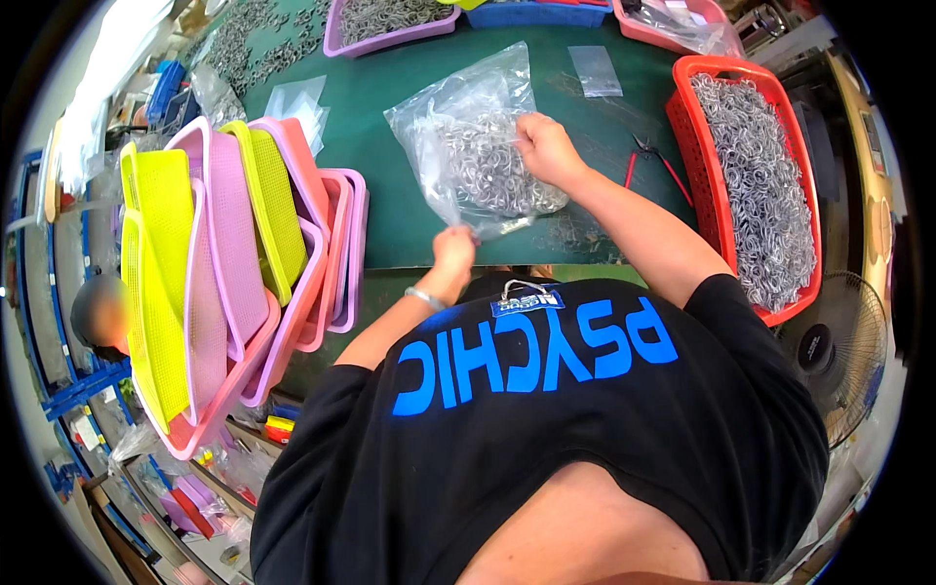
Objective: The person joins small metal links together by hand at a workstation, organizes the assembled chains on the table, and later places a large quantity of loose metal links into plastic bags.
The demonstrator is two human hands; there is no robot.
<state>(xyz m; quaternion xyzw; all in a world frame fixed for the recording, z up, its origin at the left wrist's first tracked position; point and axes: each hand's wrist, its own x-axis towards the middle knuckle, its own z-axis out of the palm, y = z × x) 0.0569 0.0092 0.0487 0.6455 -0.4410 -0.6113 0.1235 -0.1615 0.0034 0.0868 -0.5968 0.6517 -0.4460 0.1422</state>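
Note:
A clear plastic bag (429, 161) filled with small silver metal pieces (478, 161), shaped like rings or hooks, lies on the green table in front of me. Closed on the bag's near edge is my left hand (454, 255), a pale band around its wrist. My right hand (548, 151) grips the bag's right side, fingers curled with the tips partly hidden. The far end of the bag spreads out loose and wrinkled on the tabletop.
Red-handled pliers (643, 146) lie right of the bag, beside a red basket (698, 166) heaped with metal pieces. Stacked purple, pink and yellow-green baskets (276, 222) rise at the left. Loose metal pieces cover the table's far left. A fan (829, 346) stands at right; another person (100, 312) is far left.

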